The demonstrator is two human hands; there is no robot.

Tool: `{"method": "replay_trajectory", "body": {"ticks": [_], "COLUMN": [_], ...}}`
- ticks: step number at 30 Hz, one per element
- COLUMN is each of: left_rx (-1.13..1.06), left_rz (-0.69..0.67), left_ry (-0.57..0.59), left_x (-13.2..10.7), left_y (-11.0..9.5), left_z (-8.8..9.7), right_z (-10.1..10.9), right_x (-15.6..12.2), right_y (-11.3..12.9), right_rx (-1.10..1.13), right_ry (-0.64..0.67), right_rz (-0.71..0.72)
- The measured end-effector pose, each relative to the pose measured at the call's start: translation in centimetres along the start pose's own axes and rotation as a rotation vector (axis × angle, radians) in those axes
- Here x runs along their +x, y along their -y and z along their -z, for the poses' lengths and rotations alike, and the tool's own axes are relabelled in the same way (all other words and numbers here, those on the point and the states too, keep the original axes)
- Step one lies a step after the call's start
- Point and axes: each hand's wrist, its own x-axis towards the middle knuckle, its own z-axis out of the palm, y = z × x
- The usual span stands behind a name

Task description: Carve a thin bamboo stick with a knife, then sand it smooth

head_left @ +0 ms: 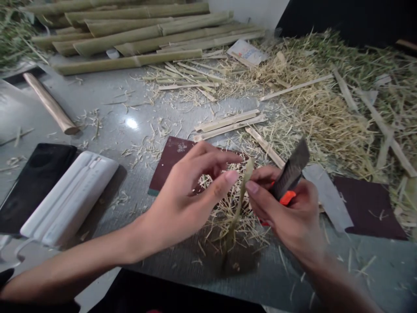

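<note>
My right hand (286,213) is closed round an orange-handled utility knife (289,174), its dark blade slanting up to the right, and its thumb presses a thin green bamboo strip (239,204). The strip stands nearly upright between both hands, over a heap of pale shavings (228,217). My left hand (185,195) has its fingers loosely stretched toward the strip's top, the thumb tip right beside it; whether it touches is unclear.
Green bamboo poles (130,30) are stacked at the back. Split slats (228,122) and a wide pile of shavings (325,104) fill the right. A wooden stick (50,104), a white case (71,195), a black phone (29,184) and dark red sandpaper sheets (169,161) lie around.
</note>
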Motion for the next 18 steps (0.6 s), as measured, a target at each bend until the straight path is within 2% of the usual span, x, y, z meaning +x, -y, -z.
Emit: {"method": "replay_trajectory", "body": {"ticks": [2,4,8,11,14,16,18], "left_rx": [-0.131,-0.205,-0.296,-0.439,-0.575,-0.577,-0.494], "left_rz": [-0.020,-0.031,0.035,0.105,0.246,0.305,0.282], "left_ry": [0.100,0.097,0.038,0.044,0.175,0.252,0.265], "left_x": [0.7,1.1,1.2,1.3,1.3,1.3,1.1], "left_y": [0.7,1.3,1.4,0.8,0.2,-0.2,-0.4], "left_z": [-0.3,-0.6,-0.9,-0.9,-1.1,-1.3,-1.5], "right_z": [-0.3,-0.6,-0.6,0.2,1.3,1.9,2.2], "right_x": [0.0,0.0,0.1,0.0,-0.1,-0.2,-0.3], "right_y": [0.0,0.1,0.4,0.8,1.2,1.2,1.0], "right_rx": [0.029,0.036,-0.068,-0.260,-0.415,-0.501,-0.593], "right_ry": [0.038,0.077,0.090,0.101,0.177,0.181,0.158], "right_rz": [-0.001,-0.010,0.024,0.112,0.260,0.355,0.420]}}
